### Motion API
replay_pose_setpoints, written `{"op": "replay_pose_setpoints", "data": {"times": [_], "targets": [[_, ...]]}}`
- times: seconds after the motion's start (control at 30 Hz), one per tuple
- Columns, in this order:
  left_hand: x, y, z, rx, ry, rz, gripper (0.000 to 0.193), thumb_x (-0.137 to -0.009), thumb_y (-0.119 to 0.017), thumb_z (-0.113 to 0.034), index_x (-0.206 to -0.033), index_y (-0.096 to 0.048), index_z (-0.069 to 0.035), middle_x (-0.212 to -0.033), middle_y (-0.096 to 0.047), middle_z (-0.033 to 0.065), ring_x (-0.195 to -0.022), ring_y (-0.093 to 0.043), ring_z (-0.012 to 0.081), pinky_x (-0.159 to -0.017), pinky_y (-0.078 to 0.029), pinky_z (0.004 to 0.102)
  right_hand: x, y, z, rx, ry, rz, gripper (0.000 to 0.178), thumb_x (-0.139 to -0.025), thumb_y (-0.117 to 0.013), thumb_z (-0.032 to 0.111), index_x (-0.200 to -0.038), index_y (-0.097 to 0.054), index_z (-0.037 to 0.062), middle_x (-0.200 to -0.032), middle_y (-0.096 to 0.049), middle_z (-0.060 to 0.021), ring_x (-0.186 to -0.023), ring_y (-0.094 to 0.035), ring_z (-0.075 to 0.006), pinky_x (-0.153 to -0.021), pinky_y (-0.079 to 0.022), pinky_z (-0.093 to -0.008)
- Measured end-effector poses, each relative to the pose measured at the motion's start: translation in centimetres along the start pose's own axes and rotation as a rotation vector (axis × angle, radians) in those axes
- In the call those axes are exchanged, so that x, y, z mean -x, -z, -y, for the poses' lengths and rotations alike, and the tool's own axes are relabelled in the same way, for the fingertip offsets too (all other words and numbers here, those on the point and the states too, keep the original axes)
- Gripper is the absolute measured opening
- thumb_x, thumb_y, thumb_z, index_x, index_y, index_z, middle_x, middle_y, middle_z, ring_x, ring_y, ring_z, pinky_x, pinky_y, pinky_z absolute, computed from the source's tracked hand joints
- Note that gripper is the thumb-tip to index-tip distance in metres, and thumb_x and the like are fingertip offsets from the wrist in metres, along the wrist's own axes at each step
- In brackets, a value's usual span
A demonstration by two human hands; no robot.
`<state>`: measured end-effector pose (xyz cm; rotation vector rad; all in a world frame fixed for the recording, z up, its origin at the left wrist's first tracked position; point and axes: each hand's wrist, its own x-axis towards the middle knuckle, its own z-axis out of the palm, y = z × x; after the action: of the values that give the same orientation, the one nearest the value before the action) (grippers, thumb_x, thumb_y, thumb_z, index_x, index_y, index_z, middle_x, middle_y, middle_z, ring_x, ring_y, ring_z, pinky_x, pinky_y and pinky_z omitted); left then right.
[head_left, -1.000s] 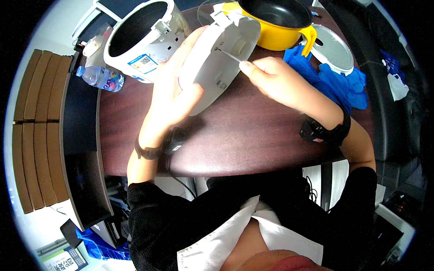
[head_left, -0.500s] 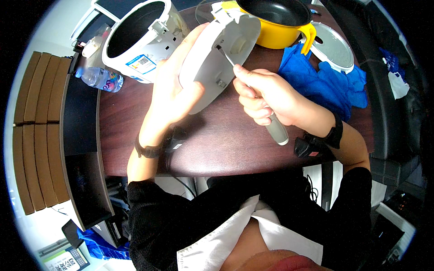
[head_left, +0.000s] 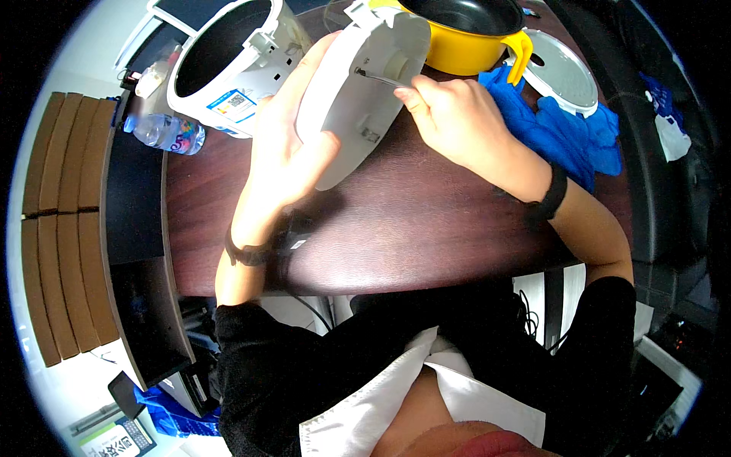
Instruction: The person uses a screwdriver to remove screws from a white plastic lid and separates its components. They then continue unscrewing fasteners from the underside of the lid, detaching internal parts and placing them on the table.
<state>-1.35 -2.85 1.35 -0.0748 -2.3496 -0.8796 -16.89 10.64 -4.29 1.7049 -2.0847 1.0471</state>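
Observation:
My left hand [head_left: 285, 148] grips the white rice cooker lid [head_left: 346, 129] by its outer side, thumb over the near rim, holding it tilted above the table. The lid's hollow inner side faces right, showing small metal fittings. My right hand [head_left: 464, 122] is closed on a slim metal-shafted tool [head_left: 386, 80], whose thin tip touches or nearly touches a dark fitting inside the lid. The fingers and wrist hide its handle. Left of the lid stands the open white rice cooker body [head_left: 228, 72], dark inside, with a label on its side.
A yellow pot [head_left: 464, 46] with a dark inside stands at the back. Right of it, a round grey-white cover [head_left: 560, 72] lies against a blue cloth [head_left: 544, 133]. A plastic bottle [head_left: 164, 133] lies at the left table edge, near stacked brown boxes [head_left: 68, 228].
My right hand has turned and risen, swinging the tool from steep to nearly level, so its grey handle is now hidden. The lid has shifted slightly left in my left hand.

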Motion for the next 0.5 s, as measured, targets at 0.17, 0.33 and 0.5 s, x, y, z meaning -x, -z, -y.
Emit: {"op": "replay_pose_setpoints", "data": {"times": [0.17,0.33,0.5], "targets": [[0.1,0.1,0.0,-0.016,0.008,-0.003,0.069,-0.064,-0.047,-0.026,-0.127,-0.04,0.001,-0.101,-0.06,0.0206,-0.093,-0.06,0.0275,-0.085,-0.044,0.0336,-0.7,2.7,0.8,-0.036,-0.057,0.205,0.034,-0.089,-0.05,0.032,-0.073,-0.061,0.0032,-0.057,-0.056,-0.0194,-0.049,-0.059,-0.031,-0.047,-0.048,-0.0398],[0.0,0.0,-0.4,-0.007,0.027,0.046,0.069,-0.064,-0.046,-0.026,-0.128,-0.04,0.0,-0.1,-0.06,0.0196,-0.092,-0.061,0.0266,-0.083,-0.045,0.0331,0.0,3.9,2.1,-0.953,-0.714,0.686,0.045,-0.096,-0.033,0.04,-0.061,-0.037,0.0115,-0.046,-0.032,0.0063,-0.034,-0.029,-0.0037,-0.032,-0.029,-0.0187],[-0.1,0.0,-0.3,0.003,0.006,0.031,0.069,-0.064,-0.047,-0.024,-0.128,-0.04,0.0,-0.097,-0.061,0.019,-0.088,-0.062,0.0256,-0.081,-0.045,0.0323,0.2,3.7,2.0,-1.386,-0.842,0.8,0.045,-0.095,-0.033,0.042,-0.061,-0.035,0.012,-0.044,-0.03,0.006,-0.033,-0.028,-0.0029,-0.031,-0.027,-0.0182]]}}
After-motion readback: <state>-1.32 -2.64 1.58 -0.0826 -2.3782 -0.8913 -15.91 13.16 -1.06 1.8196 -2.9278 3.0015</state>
